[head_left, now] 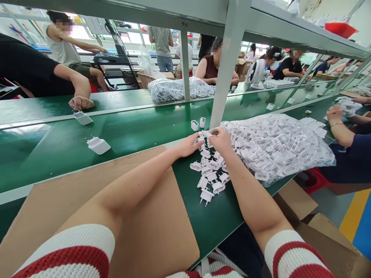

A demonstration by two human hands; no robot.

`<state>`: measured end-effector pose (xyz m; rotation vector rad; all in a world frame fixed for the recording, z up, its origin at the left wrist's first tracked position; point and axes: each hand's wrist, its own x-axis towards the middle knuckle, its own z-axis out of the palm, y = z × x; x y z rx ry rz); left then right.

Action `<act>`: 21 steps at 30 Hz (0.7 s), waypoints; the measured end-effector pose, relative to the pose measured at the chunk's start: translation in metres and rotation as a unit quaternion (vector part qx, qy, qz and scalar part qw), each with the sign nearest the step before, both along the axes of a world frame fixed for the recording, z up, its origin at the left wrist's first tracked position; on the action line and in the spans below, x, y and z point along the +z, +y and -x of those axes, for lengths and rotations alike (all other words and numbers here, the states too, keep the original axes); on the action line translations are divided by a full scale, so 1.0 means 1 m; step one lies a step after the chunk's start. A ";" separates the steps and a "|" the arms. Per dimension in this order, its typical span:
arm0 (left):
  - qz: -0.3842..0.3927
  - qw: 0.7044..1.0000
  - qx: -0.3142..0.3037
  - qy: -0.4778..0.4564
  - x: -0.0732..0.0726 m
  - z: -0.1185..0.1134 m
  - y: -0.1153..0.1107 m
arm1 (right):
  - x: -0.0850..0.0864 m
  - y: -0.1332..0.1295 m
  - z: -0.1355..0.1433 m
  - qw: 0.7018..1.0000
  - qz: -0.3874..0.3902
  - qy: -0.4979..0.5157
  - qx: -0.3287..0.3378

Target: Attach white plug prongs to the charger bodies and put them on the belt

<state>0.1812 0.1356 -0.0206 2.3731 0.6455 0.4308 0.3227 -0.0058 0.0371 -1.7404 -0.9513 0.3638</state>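
My right hand (pixel 222 142) is closed with its fingertips on a white plug piece (pixel 206 134) above the near side of the green bench. Beside it, my left hand (pixel 189 145) reaches to the same spot, fingers stretched out and thumb apart, close to that piece and the loose parts below. Under both hands spreads a pile of white two-pin plug end pieces (pixel 213 177). Just beyond my fingers, two white charger housings (pixel 194 125) stand upright on the green belt. My fingers partly hide the held piece.
A large clear bag of white plug parts (pixel 278 146) lies right of my hands. A cardboard sheet (pixel 139 216) covers the bench at left. A metal post (pixel 224 77) rises just beyond my hands. White chargers (pixel 98 145) lie on the belt (pixel 139 129); co-workers sit around.
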 end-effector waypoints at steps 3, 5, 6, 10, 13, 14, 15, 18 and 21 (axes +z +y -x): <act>-0.016 0.999 0.013 -0.026 -0.001 -0.007 -0.008 | 0.000 0.002 -0.002 1.000 -0.022 0.004 0.009; -0.031 0.996 0.069 -0.043 0.001 -0.008 -0.004 | 0.000 0.003 -0.001 0.999 -0.027 0.001 0.020; -0.038 0.992 0.113 -0.049 0.003 -0.009 0.001 | 0.000 0.003 -0.001 0.999 -0.026 0.003 0.030; -0.047 0.957 0.283 -0.049 0.007 -0.020 0.030 | -0.002 0.005 0.004 0.997 -0.005 0.034 0.072; -0.029 0.948 0.316 -0.029 0.007 -0.032 0.048 | -0.006 0.006 0.008 0.995 0.004 0.049 0.084; -0.023 0.949 0.314 -0.024 0.007 -0.035 0.052 | -0.007 0.006 0.009 0.995 0.002 0.044 0.089; -0.018 0.950 0.310 -0.020 0.007 -0.038 0.055 | -0.008 0.006 0.010 0.995 -0.001 0.036 0.095; -0.012 0.955 0.295 -0.014 0.011 -0.037 0.058 | -0.010 0.005 0.010 0.993 -0.007 0.008 0.119; -0.013 0.963 0.268 -0.017 0.018 -0.018 0.048 | -0.009 0.004 0.011 0.991 -0.019 0.017 0.134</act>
